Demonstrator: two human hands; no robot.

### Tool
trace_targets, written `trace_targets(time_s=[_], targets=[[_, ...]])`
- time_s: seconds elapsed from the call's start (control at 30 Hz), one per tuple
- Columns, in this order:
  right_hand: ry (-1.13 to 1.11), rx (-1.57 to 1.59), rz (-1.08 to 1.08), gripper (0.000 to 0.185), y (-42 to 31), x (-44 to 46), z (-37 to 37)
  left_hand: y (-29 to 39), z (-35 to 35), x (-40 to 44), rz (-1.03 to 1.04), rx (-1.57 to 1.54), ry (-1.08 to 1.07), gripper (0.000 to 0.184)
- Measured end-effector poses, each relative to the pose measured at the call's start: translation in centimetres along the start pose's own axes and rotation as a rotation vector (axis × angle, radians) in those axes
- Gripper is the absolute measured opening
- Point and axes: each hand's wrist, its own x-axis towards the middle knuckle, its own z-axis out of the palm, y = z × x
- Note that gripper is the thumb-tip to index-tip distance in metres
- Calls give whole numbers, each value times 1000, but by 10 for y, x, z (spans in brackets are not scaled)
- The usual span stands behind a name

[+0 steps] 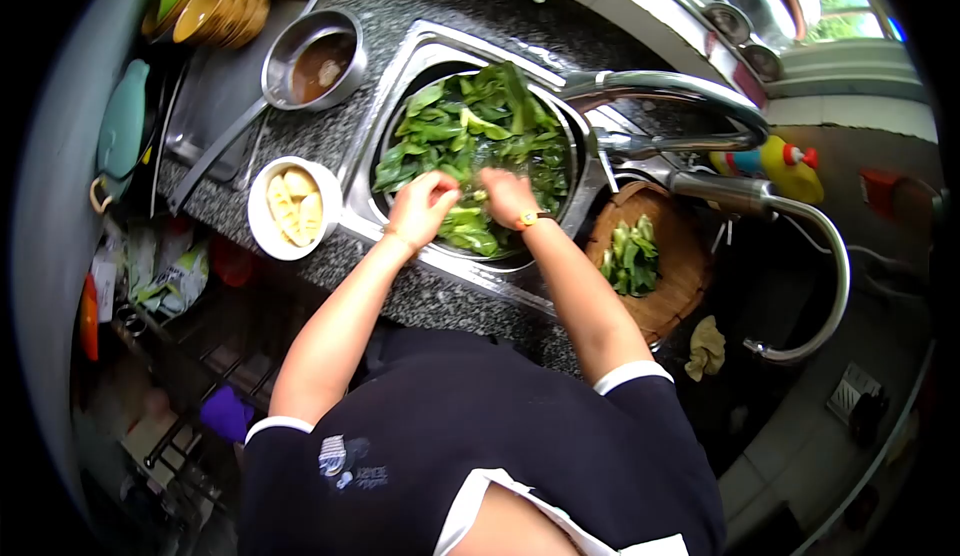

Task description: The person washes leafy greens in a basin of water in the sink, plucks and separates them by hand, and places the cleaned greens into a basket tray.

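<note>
Leafy greens [520, 106] fill a round metal basin [383, 136] set in the steel sink [425, 41], with some water showing among the leaves. My left hand [422, 208] is over the near left side of the basin, fingers curled in towards the thumb; anything in them is hidden. Close beside it, my right hand [508, 198] reaches down into the leaves, its fingers closed around a pale stem end. A band with a yellow piece [530, 219] circles my right wrist. The chrome faucet [680, 86] arches in from the right towards the basin.
On the left counter stand a white bowl [327, 206] of pale yellow pieces, a saucepan [355, 81] with brown liquid and stacked brown bowls [225, 11]. Right of the sink, a round wooden board [680, 266] carries more greens [632, 256], near a yellow bottle [790, 171].
</note>
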Motion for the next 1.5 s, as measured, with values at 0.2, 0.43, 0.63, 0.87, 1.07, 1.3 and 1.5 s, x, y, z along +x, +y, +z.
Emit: trace_targets(time_s=[0.2, 0.43, 0.63, 0.87, 1.07, 1.3, 1.5], targets=[[82, -27, -123, 12, -3, 9, 2, -9, 9, -14, 152, 333, -133, 10], [473, 718, 23, 16, -29, 1, -43, -20, 46, -1, 329, 748, -118, 11], [184, 812, 61, 15, -45, -22, -73, -32, 65, 9, 192, 1066, -263, 15], [653, 375, 88, 15, 12, -121, -138, 24, 32, 13, 337, 380, -157, 16], [533, -34, 352, 58, 35, -141, -136, 25, 44, 26, -100, -349, -311, 28], [101, 911, 345, 40, -2, -46, -61, 16, 64, 25, 141, 257, -197, 31], [-50, 335, 157, 15, 31, -14, -4, -1, 64, 46, 186, 764, -300, 22]])
